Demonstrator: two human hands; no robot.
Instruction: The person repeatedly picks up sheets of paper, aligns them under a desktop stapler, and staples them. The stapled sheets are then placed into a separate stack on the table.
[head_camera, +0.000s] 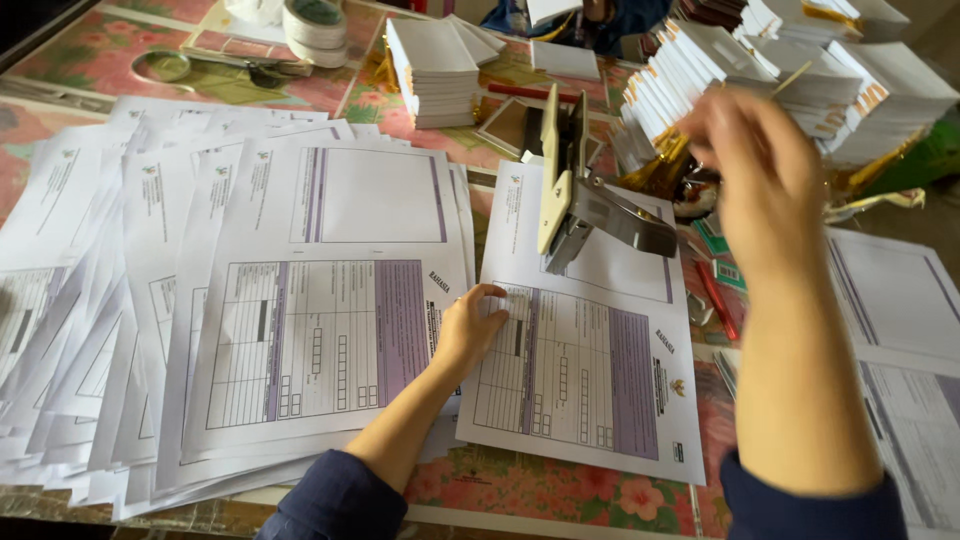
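In the head view, your left hand (470, 325) lay flat with the fingers spread narrow on the left edge of a printed form (585, 340), pressing it to the table (520, 485); it held nothing. This form lay in front of you, between the two arms, with purple columns and a grid of small boxes. A large stapler (585, 195) of cream and grey metal stood on the upper part of the same form, its mouth pointing down toward the paper.

Your right hand (755, 165) was raised above the table, near the stacks of white booklets (790, 75) at the far right. It was blurred, with the fingers curled loosely, and I cannot tell whether it held something.

To the left of the form, a wide fan of similar forms (200, 300) covered the table, one sheet overlapping the next. A further stack of white booklets (432, 70) stood behind the stapler. Scissors (215, 65) and a roll of tape (315, 25) lay at the far left corner. More printed sheets (900, 330) lay under your right forearm.
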